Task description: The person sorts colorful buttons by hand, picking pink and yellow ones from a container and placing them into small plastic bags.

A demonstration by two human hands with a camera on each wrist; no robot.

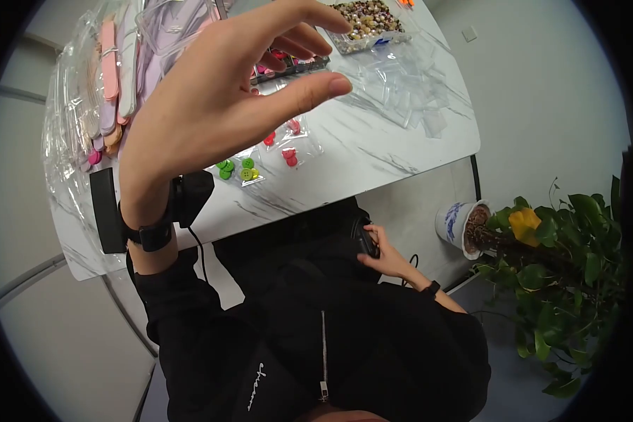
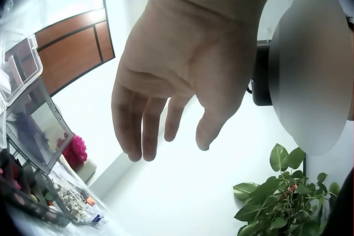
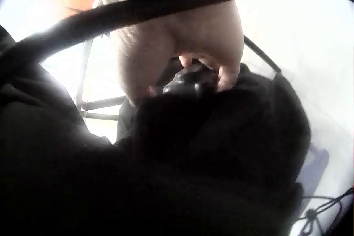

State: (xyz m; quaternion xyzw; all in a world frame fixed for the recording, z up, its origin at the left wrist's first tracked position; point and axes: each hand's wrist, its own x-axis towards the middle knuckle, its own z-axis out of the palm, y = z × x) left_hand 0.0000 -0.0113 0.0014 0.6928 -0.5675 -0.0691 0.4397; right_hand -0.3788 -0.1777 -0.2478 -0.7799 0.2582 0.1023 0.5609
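Note:
My left hand [image 1: 225, 95] is raised over the marble-patterned table [image 1: 373, 158], its fingers relaxed and nothing in its grasp. Below it lie small clear bags with green buttons [image 1: 226, 169] and red buttons [image 1: 290, 156]. In the left wrist view the left hand [image 2: 177, 64] hangs with its fingers spread a little apart. Down at the lap, my right hand [image 1: 385, 257] grips a small black device [image 1: 365, 235] against dark clothing. The right wrist view has the fingers curled round this black device [image 3: 191, 81]; much of it is hidden.
A clear box of beads [image 1: 366, 24] and a pile of empty clear bags [image 1: 401, 88] lie at the far right of the table. Packaged pastel strips [image 1: 110, 63] cover the left side. A potted plant [image 1: 541, 239] stands to the right, beyond the table's edge.

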